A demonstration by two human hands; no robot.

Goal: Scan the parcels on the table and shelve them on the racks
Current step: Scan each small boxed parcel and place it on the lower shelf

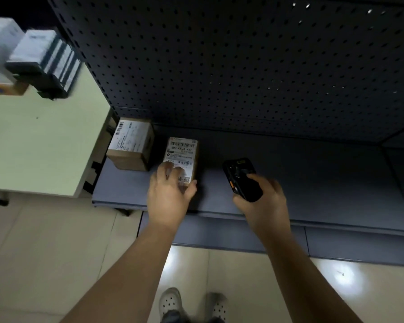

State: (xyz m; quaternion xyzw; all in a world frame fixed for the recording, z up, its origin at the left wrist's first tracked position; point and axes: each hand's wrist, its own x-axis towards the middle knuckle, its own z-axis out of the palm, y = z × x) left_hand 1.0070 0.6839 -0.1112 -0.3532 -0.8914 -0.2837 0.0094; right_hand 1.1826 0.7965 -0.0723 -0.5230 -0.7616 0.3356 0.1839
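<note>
So the left hand (pixel 170 192) grips a small labelled cardboard parcel (pixel 183 150) sitting on the grey rack shelf (pixel 301 178), fingers over the label, thumb on its side. A chunkier cardboard box (pixel 132 145) sits just beside it at 10 o'clock. The right hand (pixel 264 199) holds a black handheld scanner (pixel 241 179) at the parcel's 3 o'clock. A pale green table (pixel 37 145) is off at 9 o'clock.

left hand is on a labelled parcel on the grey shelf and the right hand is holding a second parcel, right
Not quite. The head view shows the right hand holding a black handheld scanner, not a second parcel. The rest stands: the left hand is on a labelled parcel on the grey shelf.
</note>
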